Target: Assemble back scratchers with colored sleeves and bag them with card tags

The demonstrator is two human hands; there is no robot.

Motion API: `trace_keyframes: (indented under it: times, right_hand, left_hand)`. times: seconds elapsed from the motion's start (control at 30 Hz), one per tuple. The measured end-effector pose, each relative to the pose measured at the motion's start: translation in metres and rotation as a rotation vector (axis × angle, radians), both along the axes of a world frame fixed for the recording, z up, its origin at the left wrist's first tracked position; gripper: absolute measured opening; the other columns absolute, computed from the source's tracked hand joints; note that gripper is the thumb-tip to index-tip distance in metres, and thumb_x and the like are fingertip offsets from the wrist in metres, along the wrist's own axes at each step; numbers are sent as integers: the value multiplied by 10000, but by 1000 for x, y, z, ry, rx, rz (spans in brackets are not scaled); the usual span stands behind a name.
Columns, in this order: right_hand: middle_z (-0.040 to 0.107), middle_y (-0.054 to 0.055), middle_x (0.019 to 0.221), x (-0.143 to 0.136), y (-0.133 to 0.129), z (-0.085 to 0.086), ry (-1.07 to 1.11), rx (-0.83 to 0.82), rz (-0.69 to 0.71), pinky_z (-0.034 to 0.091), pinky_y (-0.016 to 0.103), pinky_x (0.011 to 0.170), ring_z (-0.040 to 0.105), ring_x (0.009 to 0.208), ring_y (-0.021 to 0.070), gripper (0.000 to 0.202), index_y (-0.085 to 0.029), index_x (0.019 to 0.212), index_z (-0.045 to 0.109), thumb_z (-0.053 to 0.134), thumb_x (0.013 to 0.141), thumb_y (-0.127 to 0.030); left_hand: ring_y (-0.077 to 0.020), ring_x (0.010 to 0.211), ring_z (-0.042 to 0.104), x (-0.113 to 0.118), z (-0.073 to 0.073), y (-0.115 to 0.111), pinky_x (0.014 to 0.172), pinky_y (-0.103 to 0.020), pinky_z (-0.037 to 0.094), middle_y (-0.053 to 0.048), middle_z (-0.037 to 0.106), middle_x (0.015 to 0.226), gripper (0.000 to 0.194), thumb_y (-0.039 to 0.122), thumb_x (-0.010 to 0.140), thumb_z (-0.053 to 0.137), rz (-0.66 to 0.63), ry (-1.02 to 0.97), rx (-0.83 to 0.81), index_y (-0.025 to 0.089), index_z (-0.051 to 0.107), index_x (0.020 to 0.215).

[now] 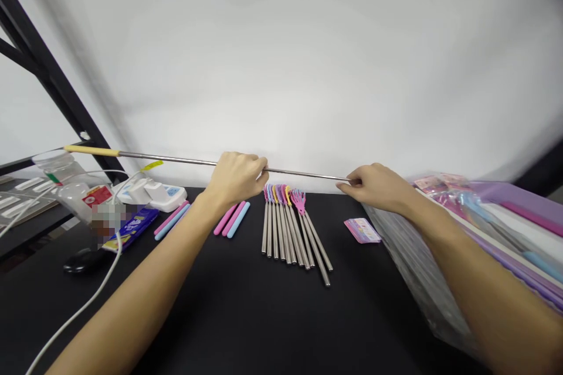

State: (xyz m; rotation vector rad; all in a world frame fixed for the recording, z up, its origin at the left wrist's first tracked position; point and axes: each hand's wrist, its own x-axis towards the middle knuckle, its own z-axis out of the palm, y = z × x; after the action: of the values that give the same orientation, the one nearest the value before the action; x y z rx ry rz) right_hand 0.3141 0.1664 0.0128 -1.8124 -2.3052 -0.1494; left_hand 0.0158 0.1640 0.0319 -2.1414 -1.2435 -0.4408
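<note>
A thin metal telescopic rod (303,174), drawn out long, runs sideways above the table with a yellow handle sleeve (92,151) on its left end. My left hand (240,173) is closed around the middle of the rod. Thumb and fingers of my right hand (378,184) pinch its right end, and the tip is hidden in that hand. Below and between my hands lies a row of several metal back scratchers (288,240) with coloured claw heads. Near my left hand are pink and blue handle sleeves (233,220).
Small printed cards (363,231) lie right of centre. Clear plastic bags (409,269) and a purple box (505,196) fill the right side. At left are a power strip (171,196), white cable (103,281), plastic jar (73,196), blue packet (136,225) and black mouse (83,260).
</note>
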Motion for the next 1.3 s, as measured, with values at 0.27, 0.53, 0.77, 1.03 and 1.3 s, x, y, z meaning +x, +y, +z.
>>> trace_keyframes:
  times: [0.27, 0.53, 0.77, 1.03, 1.3]
  right_hand:
    - [365, -25, 450, -43, -5, -7, 181, -62, 185, 199, 297, 502, 315, 462, 115, 406, -209, 488, 359, 511, 812, -399]
    - [419, 5, 481, -36, -8, 7, 25, 30, 68, 211, 312, 527, 350, 476, 134, 369, -208, 489, 403, 524, 802, -362]
    - [379, -7, 481, -36, -6, 10, 19, 61, 90, 202, 314, 533, 308, 478, 133, 374, -211, 490, 342, 521, 792, -341]
    - [363, -22, 463, -24, -3, -1, 116, 16, 92, 209, 307, 539, 334, 491, 135, 390, -217, 493, 335, 525, 792, -381]
    - [296, -39, 481, -28, -4, 4, 157, 20, 173, 202, 305, 533, 287, 512, 124, 401, -212, 510, 285, 525, 792, -367]
  left_hand:
    - [-224, 695, 656, 32, -5, -14, 506, -315, 257, -68, 676, 742, 264, 239, 914, 423, -225, 115, -8, 178, 663, 821]
    - [-246, 708, 675, 23, -9, 0, 578, -312, 355, -91, 714, 791, 217, 141, 870, 454, -42, 71, -154, 165, 656, 946]
    - [-243, 718, 672, 37, -8, -5, 556, -304, 334, -94, 710, 822, 210, 168, 889, 447, -111, 37, -148, 151, 656, 898]
    - [-250, 667, 675, 29, -3, -8, 539, -318, 316, -91, 713, 754, 227, 185, 883, 432, 33, -7, -39, 156, 657, 873]
    - [-275, 723, 685, 25, 0, -9, 565, -324, 364, -109, 703, 774, 259, 255, 910, 430, 38, 1, -83, 156, 666, 872]
